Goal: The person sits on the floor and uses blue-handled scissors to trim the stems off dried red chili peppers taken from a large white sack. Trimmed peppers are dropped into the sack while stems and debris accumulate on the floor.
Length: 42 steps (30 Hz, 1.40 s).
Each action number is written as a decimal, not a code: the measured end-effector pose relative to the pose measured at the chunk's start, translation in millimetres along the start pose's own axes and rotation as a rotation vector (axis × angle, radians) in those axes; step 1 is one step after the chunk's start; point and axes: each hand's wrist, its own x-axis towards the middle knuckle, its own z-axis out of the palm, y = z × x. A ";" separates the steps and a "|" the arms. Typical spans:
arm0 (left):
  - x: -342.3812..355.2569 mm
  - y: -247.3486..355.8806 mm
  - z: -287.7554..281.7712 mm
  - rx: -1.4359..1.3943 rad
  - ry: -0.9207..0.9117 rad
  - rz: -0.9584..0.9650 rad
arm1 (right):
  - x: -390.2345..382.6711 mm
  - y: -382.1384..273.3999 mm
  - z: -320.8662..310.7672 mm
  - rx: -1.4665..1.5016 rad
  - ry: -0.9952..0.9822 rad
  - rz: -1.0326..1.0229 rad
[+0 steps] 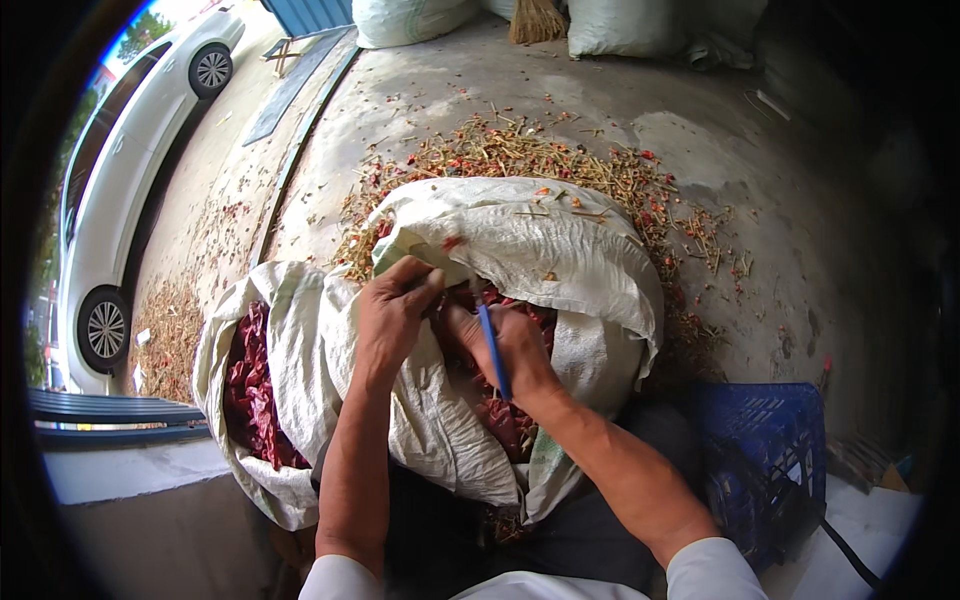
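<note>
My right hand (pixel 503 342) is closed around a slim blue-handled tool (pixel 494 352) that looks like snips; its metal end is blurred. Close by on the left, the fingers of my left hand (pixel 397 303) are pinched together, and what lies between them is hidden. Both hands are over the mouth of a large white woven sack (pixel 590 260). Dark red dried chillies (pixel 510 425) show inside it, beneath my right hand. Another white woven sack (pixel 300 335), on the left, also holds dried chillies (pixel 262 400). A small red bit (pixel 452 243) blurs above my left fingertips.
Cut stems and red scraps (pixel 500 150) litter the concrete floor beyond the sack. A blue plastic crate (pixel 765 450) stands at my right. Full white sacks (pixel 625 28) and a straw broom (pixel 537 20) are at the back. A white car (pixel 140 170) is parked far left.
</note>
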 end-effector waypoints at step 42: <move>4.3 -57.5 -3.1 1.097 -0.250 0.115 | 29.3 -19.2 -95.2 -0.303 0.234 -0.099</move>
